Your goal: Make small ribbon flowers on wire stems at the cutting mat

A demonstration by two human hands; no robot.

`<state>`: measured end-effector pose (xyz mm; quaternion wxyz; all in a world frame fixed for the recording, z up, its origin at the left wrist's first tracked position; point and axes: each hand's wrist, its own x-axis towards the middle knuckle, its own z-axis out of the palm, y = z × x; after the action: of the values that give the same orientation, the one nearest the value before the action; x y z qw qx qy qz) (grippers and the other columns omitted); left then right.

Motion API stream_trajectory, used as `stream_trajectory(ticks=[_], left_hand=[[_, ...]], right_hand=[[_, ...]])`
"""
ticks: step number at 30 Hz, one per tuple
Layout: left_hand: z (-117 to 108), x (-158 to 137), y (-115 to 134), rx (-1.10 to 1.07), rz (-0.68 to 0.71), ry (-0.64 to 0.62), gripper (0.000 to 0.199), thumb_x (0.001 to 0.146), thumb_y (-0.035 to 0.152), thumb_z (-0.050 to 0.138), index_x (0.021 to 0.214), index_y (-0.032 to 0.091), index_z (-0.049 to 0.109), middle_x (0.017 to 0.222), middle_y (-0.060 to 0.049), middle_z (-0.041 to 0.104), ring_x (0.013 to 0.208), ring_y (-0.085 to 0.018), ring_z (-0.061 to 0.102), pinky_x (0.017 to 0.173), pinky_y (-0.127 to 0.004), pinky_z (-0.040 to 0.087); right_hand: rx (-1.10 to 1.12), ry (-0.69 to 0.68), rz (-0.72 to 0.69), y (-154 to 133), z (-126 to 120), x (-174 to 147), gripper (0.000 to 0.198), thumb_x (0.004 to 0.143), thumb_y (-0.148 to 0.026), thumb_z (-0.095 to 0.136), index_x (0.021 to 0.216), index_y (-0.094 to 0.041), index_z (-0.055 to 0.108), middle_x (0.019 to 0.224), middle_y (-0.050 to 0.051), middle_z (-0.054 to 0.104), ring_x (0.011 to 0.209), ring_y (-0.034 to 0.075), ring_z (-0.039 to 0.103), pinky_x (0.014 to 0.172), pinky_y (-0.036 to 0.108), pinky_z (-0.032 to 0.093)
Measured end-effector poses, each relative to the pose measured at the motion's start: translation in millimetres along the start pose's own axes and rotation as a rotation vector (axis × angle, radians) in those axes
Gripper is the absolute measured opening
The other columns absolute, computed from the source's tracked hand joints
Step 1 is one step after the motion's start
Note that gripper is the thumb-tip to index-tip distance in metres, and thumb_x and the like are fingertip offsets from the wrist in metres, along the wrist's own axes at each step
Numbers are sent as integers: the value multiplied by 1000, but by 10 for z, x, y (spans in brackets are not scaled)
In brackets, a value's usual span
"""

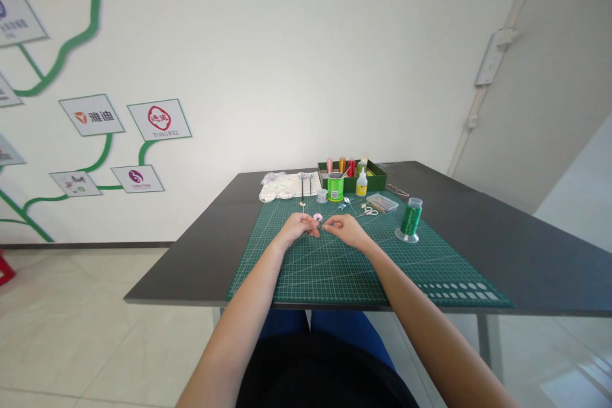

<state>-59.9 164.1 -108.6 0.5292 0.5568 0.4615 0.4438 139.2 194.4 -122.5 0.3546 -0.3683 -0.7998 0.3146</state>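
Note:
Over the green cutting mat (335, 274) my two hands are close together. My left hand (299, 227) is closed, its fingertips pinching a small piece with a round pink-and-white top (318, 217), perhaps a flower. A little to the right, my right hand (346, 230) is pinched as well, near the same piece. What sits between its fingertips is too small to make out; it may be a thin thread. Beyond the right hand lie white-handled scissors (370, 210). A spool of shiny green thread (412, 217) stands upright on the mat's right side.
At the back are a green tin (335, 187), a yellow-labelled glue bottle (361, 183), a clear flat case (382, 203) and a small round container (322, 196). Behind them, a dark green box (377, 176) holds coloured spools. A white padded piece (287, 187) lies left.

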Motion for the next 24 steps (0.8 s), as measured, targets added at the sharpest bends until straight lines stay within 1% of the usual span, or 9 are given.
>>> stream_trajectory(ticks=[3,7,12,16,19,24], left_hand=[[1,1,-5,-4,3,8,23,69,25,83,73,11,65,58,-4,71,57,-16,67,67,-28,50],[9,-2,-11,24,19,12,20,71,23,81,75,11,66,58,-3,71,57,-16,68,68,-28,51],[26,-7,-14,58,28,-12,12,74,18,76,75,11,66,58,-3,72,57,-15,68,67,-26,51],[35,-2,-15,56,12,-49,5,75,12,71,75,11,66,59,-4,72,58,-15,69,67,-26,52],[35,8,-19,55,8,-43,8,75,14,72,73,11,66,58,-4,72,57,-14,69,67,-26,52],[25,12,-35,89,30,-36,17,73,22,79,72,12,66,59,-3,72,58,-14,68,69,-26,52]], right_hand=[[26,-19,2,3,6,-4,37,78,-49,60,74,-14,71,48,-6,39,48,10,30,49,26,22],[30,-10,-7,5,9,-9,38,79,-50,60,74,-14,70,48,-6,38,48,10,29,49,26,21],[63,26,65,-1,6,-10,44,75,-57,67,83,-14,71,44,-10,32,45,9,24,47,26,18],[65,8,91,-17,-17,-23,44,72,-58,72,81,-14,72,45,-10,32,46,8,23,47,26,17],[64,-15,96,-11,-33,-27,44,72,-57,72,78,-14,73,46,-10,31,46,8,22,47,26,16],[78,-61,42,10,-28,-21,43,76,-56,68,78,-13,74,47,-8,33,47,9,23,48,26,16]])
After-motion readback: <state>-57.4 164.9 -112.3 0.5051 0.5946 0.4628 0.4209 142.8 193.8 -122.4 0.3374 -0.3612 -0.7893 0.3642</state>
